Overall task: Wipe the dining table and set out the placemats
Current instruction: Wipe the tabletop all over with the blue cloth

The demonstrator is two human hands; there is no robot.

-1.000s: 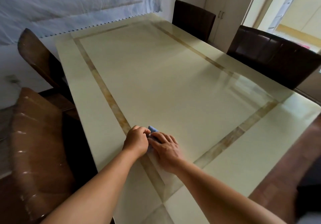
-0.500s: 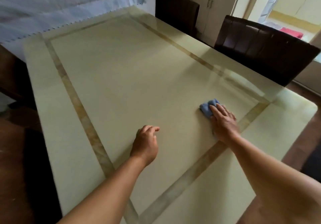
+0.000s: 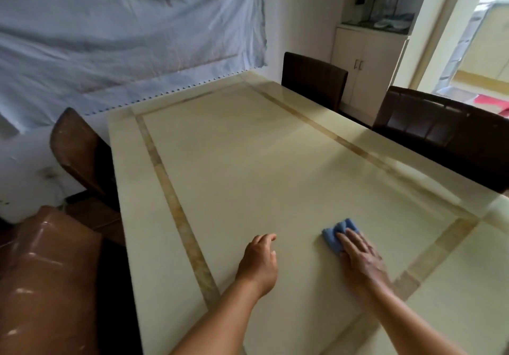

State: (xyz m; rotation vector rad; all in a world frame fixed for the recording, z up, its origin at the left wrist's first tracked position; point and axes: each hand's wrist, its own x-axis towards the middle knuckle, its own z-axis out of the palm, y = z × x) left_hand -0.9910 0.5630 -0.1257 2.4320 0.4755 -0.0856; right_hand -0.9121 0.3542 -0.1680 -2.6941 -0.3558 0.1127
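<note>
Fingers on the right hand (image 3: 360, 261) are laid out straight and flat, pressing down on a small blue cloth (image 3: 337, 234) against the table (image 3: 248, 175). Only the front part of the cloth pokes out past the fingertips, bunched up a bit; the rest is under the hand. It sits inside the tan stripe (image 3: 176, 216) that frames the cream tabletop, toward the near right corner of that frame.

Left hand (image 3: 260, 262) isn't holding anything. Its fingers are loosely curled, thumb sticking forward, and it sits low over the table to the left of the cloth, apart from it. Can't really tell if it's actually touching the surface or just above it.

Tabletop is glossy, with light reflecting off the right side. No placemats anywhere on it.

Around the table: two dark brown chairs on the right side, one further back (image 3: 314, 79) and one closer (image 3: 446, 131), both pushed up to the edge. On the left there's a brown chair (image 3: 80, 148) further along and a shiny lighter brown one (image 3: 46, 285) near the bottom corner. A white sheet (image 3: 124, 29) hangs on the back wall, and a white cabinet (image 3: 366, 62) stands in the far right corner beside a doorway.
</note>
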